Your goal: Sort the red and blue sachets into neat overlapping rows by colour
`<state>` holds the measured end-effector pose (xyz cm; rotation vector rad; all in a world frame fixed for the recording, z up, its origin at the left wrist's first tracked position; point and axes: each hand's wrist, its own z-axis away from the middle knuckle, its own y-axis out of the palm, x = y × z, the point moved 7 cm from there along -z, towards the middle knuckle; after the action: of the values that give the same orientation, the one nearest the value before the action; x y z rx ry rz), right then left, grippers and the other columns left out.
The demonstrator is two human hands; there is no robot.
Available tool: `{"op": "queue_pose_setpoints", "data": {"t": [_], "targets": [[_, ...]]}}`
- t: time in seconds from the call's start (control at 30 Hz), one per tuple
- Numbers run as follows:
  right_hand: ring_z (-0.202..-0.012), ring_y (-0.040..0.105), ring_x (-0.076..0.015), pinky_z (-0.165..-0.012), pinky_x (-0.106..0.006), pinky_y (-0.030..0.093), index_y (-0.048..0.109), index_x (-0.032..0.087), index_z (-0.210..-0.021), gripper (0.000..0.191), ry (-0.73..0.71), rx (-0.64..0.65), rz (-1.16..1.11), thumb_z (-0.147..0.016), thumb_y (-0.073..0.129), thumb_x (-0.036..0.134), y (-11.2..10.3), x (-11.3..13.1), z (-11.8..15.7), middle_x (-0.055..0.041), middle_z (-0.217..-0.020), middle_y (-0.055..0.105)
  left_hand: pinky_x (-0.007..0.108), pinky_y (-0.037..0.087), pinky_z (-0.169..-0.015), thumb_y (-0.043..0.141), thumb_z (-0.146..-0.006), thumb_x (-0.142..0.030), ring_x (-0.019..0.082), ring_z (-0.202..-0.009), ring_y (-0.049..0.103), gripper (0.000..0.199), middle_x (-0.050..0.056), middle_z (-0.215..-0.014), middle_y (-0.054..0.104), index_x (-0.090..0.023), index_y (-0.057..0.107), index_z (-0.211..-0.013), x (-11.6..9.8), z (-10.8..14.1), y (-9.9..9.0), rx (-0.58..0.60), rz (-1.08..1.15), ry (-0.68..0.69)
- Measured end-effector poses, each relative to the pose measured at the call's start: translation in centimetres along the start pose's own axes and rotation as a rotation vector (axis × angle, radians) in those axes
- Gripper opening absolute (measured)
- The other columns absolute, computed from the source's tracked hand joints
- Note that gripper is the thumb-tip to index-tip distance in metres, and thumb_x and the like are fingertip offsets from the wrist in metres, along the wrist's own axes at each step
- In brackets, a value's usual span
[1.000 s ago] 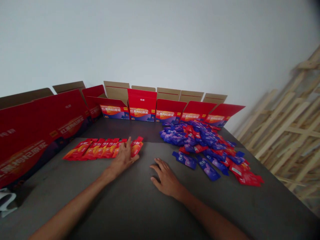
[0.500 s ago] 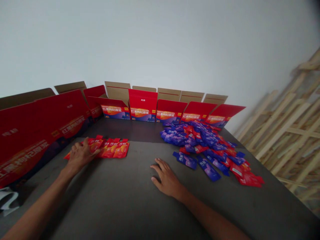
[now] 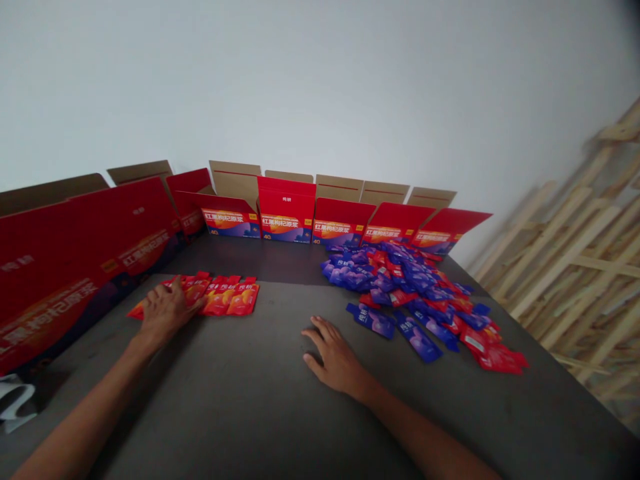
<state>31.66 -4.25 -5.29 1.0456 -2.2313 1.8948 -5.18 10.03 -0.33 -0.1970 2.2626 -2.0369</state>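
My left hand (image 3: 167, 310) lies over the left part of a row of red juice pouches (image 3: 243, 299), touching them. Its fingers are spread and its thumb points right; part of the pouches beneath is hidden. Over the grey tabletop (image 3: 250, 387), my right hand (image 3: 333, 357) is open with fingers apart and nothing in it. Just right of it are two loose blue pouches, one nearer (image 3: 375, 321) and one further right (image 3: 417, 338). Beyond them spreads a big heap of blue and red pouches (image 3: 400, 273).
Open red cartons (image 3: 286, 213) line the back of the table, and larger red cartons (image 3: 75, 267) stand along the left side. A white and black item (image 3: 17, 403) lies at the left edge. Wooden slats (image 3: 575, 267) lean at the right beyond the table edge.
My left hand has shifted slightly right, and the red pouch by its fingers has slid a little right with it. My right hand stays almost where it was.
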Motion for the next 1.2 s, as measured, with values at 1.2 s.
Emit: {"op": "queue_pose_setpoints", "data": {"t": [1.2], "targets": [[-0.098, 0.057, -0.0250, -0.099, -0.041, 0.043, 0.070, 0.020, -0.092, 0.026, 0.234, -0.429, 0.239, -0.099, 0.045, 0.020, -9.2, -7.9, -1.0, -0.0086, -0.096, 0.067, 0.037, 0.042, -0.104, 0.047, -0.087, -0.004, 0.019, -0.097, 0.059, 0.025, 0.002, -0.098, 0.063, -0.024, 0.057, -0.100, -23.0, 21.4, 2.4, 0.236, 0.574, 1.284]]}}
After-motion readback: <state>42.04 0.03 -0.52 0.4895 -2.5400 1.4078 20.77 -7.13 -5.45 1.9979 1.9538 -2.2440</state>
